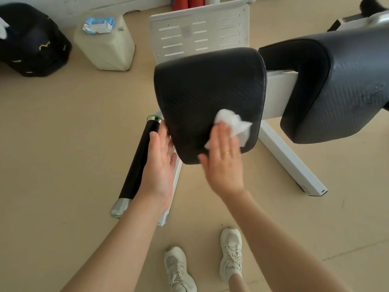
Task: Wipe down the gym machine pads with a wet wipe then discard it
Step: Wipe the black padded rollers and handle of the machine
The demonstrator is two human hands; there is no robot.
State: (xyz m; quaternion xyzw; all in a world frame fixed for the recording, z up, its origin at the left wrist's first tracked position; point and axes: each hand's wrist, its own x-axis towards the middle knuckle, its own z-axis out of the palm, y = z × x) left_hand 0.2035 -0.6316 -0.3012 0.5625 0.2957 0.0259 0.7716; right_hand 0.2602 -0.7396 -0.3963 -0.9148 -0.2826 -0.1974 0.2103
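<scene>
A black padded seat [208, 89] of a white-framed gym machine fills the middle of the view. My right hand [224, 163] lies flat on its near lower part and presses a crumpled white wet wipe [233, 125] against the pad; the wipe sticks out beyond my fingertips. My left hand [160, 165] rests with fingers spread against the pad's left edge and holds nothing. A second, larger black pad [336, 85] stands to the right.
A wet-wipe pack [99, 24] lies on a pale plastic canister [105, 45] at the back left, beside a black bag [31, 43]. A black roller bar [139, 163] lies on the floor left of the seat. White frame legs [292, 161] spread right. My shoes [230, 251] stand below.
</scene>
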